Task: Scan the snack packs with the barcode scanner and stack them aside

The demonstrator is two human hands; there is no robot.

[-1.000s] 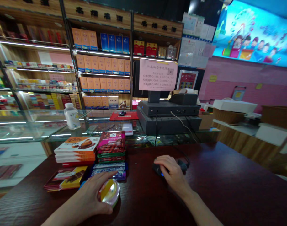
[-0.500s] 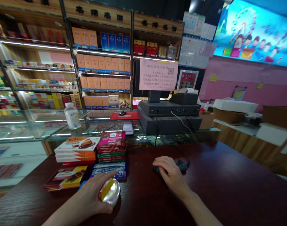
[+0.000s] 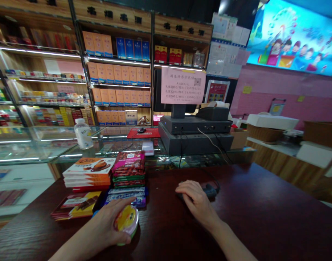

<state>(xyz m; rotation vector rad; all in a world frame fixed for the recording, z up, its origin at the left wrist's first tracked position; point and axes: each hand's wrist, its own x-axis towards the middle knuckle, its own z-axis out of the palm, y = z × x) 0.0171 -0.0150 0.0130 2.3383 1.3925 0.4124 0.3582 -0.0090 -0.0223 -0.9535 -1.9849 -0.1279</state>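
My left hand (image 3: 108, 221) is curled around a small round tub (image 3: 127, 219) with a shiny yellow-and-pink patterned top and a green lower edge. It is close to the table, beside the front of the chocolate stacks. My right hand (image 3: 194, 201) lies over a black corded barcode scanner (image 3: 210, 191), fingers bent across its left part, which they mostly hide. Left of centre are stacked white-and-orange chocolate boxes (image 3: 89, 167), magenta hazelnut chocolate bars (image 3: 129, 164), blue-wrapped bars (image 3: 124, 195) and red-and-yellow chocolate packs (image 3: 77, 205).
The dark wooden table (image 3: 263, 217) meets a glass counter (image 3: 152, 164) at its far edge. On the glass stand a white bottle (image 3: 83, 134), a mouse (image 3: 141, 130) on a red mat, and a cash register (image 3: 195, 139) with hanging cables. Stocked shelves (image 3: 119, 87) rise behind.
The tub's top has tilted slightly, so its glare has gone and the yellow picture shows. My right hand has shifted very slightly left on the scanner. The stacks have not moved.
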